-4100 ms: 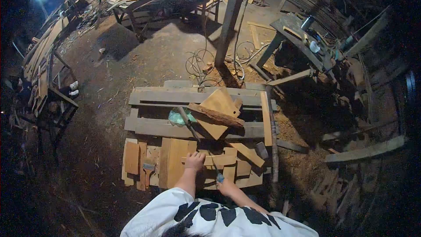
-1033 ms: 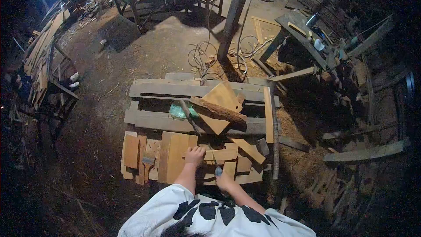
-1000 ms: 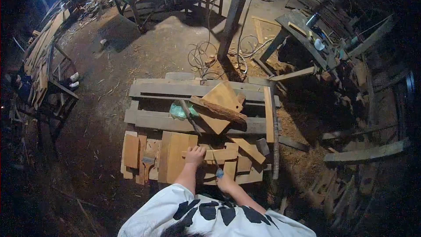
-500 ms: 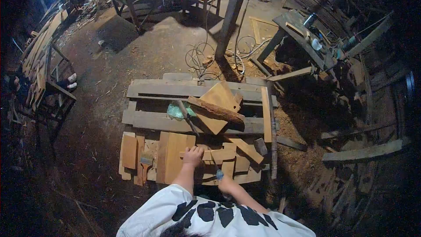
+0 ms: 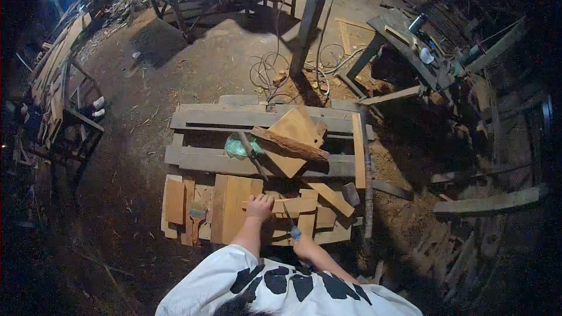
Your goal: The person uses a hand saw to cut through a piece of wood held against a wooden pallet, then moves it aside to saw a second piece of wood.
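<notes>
My left hand is closed on the left end of a narrow wood strip, which lies crosswise over other pieces at the front of the bench. The blue handle of a thin tool is in my right hand, its thin blade slanting up and left across the strip. Left of my left hand sit wide flat boards and a brush. Beyond, a hammer-like tool rests by a green plastic bag, beside a rough bark-edged piece on a square board.
The slatted bench has gaps between its planks. Behind it stands a post with coiled cables near its foot. A side table holds a bottle at the right. Someone's feet show at the far left.
The view has shifted slightly. The blade has moved a little against the strip, and my right hand has moved slightly with its handle. My left hand keeps its hold.
</notes>
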The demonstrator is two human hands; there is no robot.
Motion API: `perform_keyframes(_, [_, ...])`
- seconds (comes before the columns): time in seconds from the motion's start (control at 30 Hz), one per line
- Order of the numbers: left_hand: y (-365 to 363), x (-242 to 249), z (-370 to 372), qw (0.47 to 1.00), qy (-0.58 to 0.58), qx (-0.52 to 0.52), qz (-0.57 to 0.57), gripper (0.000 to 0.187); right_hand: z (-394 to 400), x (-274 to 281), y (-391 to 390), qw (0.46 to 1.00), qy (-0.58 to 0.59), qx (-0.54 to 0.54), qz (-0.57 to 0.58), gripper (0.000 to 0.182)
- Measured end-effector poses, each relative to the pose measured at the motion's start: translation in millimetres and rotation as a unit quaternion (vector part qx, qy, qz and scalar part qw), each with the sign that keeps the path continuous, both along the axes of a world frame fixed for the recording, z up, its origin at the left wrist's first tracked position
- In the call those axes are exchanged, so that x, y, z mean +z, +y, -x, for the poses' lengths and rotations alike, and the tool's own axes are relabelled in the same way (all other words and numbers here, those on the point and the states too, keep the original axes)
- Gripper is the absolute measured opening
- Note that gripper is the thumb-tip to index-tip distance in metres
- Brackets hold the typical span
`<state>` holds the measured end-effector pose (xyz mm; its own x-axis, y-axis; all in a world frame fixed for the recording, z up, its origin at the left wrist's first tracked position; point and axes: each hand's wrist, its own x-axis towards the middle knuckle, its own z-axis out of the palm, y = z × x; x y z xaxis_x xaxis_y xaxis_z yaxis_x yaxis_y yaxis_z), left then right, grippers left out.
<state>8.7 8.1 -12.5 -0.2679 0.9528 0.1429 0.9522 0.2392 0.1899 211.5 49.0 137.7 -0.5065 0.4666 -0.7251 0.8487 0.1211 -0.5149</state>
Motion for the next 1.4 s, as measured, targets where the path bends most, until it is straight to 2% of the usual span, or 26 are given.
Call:
perform_keyframes(0.1, [1, 4, 0, 1.0, -0.001, 0.0, -0.002, 0.02, 1, -102, -6, 0.996, 0.029, -0.058, -0.066, 0.026])
perform_keyframes(0.2, [0, 8, 0, 1.0, -0.017, 0.001, -0.006, 0.02, 19, -102, 9, 0.997, -0.025, -0.048, -0.048, 0.027])
perform_keyframes(0.27, [0, 14, -1, 1.0, -0.023, 0.0, 0.016, 0.019, 15, -67, 8, 0.998, -0.027, -0.051, -0.003, 0.03])
perform_keyframes(0.33, [3, 13, 2, 0.999, -0.029, -0.001, 0.033, 0.018, 7, -28, 8, 0.999, -0.024, 0.011, 0.018, 0.033])
perform_keyframes(0.4, [1, 8, 0, 1.0, -0.012, 0.004, -0.028, 0.016, -9, -33, 2, 1.0, 0.014, 0.011, 0.022, 0.035])
perform_keyframes(0.47, [0, 8, -1, 0.999, -0.02, 0.005, -0.031, 0.014, -4, -22, 5, 0.999, -0.04, 0.001, 0.029, 0.037])
perform_keyframes(0.5, [1, 10, -1, 0.999, -0.023, 0.007, -0.036, 0.013, -3, -41, 6, 0.999, -0.042, 0.001, 0.028, 0.037])
perform_keyframes(0.57, [1, 26, -1, 0.999, -0.032, 0.01, -0.033, 0.011, 2, -93, 8, 0.997, -0.047, 0.04, -0.044, 0.038])
perform_keyframes(0.67, [2, 21, -1, 0.999, -0.03, 0.011, -0.036, 0.007, 9, -84, 9, 0.997, -0.066, 0.01, -0.036, 0.037])
perform_keyframes(0.7, [1, 16, -1, 0.999, -0.022, 0.006, -0.037, 0.006, -7, -104, 3, 0.996, -0.074, 0.028, -0.038, 0.035])
perform_keyframes(0.73, [0, 13, 0, 0.999, -0.024, 0.002, -0.036, 0.006, -10, -81, 0, 0.996, -0.076, 0.023, -0.037, 0.035])
perform_keyframes(0.77, [1, 9, 0, 0.998, -0.025, 0.005, -0.05, 0.006, -7, -29, -2, 0.999, -0.021, 0.001, -0.028, 0.034])
perform_keyframes(0.8, [2, 8, -1, 0.998, -0.028, 0.01, -0.064, 0.006, -7, 0, -3, 0.999, 0.034, -0.021, -0.02, 0.032])
perform_keyframes(0.87, [1, 5, -2, 0.998, -0.027, 0.008, -0.058, 0.006, -17, -16, -5, 0.999, 0.036, -0.032, 0.005, 0.03])
perform_keyframes(0.93, [1, 5, -1, 0.998, -0.022, 0.008, -0.053, 0.007, -14, -37, -6, 0.999, -0.01, -0.001, -0.036, 0.028])
perform_keyframes(1.0, [2, 6, -1, 0.998, 0.01, 0.006, -0.064, 0.008, -4, -70, 2, 1.0, -0.009, -0.014, -0.022, 0.028])
perform_keyframes(1.07, [2, 11, -1, 0.999, 0.007, 0.005, -0.05, 0.009, 10, -80, 16, 1.0, -0.021, 0.003, 0.002, 0.028])
perform_keyframes(1.13, [1, 17, -1, 0.999, -0.025, 0.01, -0.023, 0.015, 5, -66, 11, 1.0, 0.007, -0.014, 0.01, 0.029])
perform_keyframes(1.17, [0, 2, -1, 1.0, 0.001, 0.007, -0.029, 0.023, 4, -55, 6, 0.999, 0.04, -0.03, 0.015, 0.03])
perform_keyframes(1.2, [0, 3, 1, 1.0, 0.001, 0.005, -0.029, 0.023, 2, -37, 1, 0.999, 0.039, -0.033, 0.016, 0.03])
perform_keyframes(1.27, [1, 9, 1, 1.0, -0.006, -0.002, 0.001, 0.033, -11, -6, -6, 0.999, 0.013, -0.028, -0.017, 0.03])
perform_keyframes(1.4, [1, 7, 1, 1.0, -0.019, -0.002, 0.002, 0.042, 6, 1, 3, 0.998, -0.043, -0.024, -0.025, 0.03])
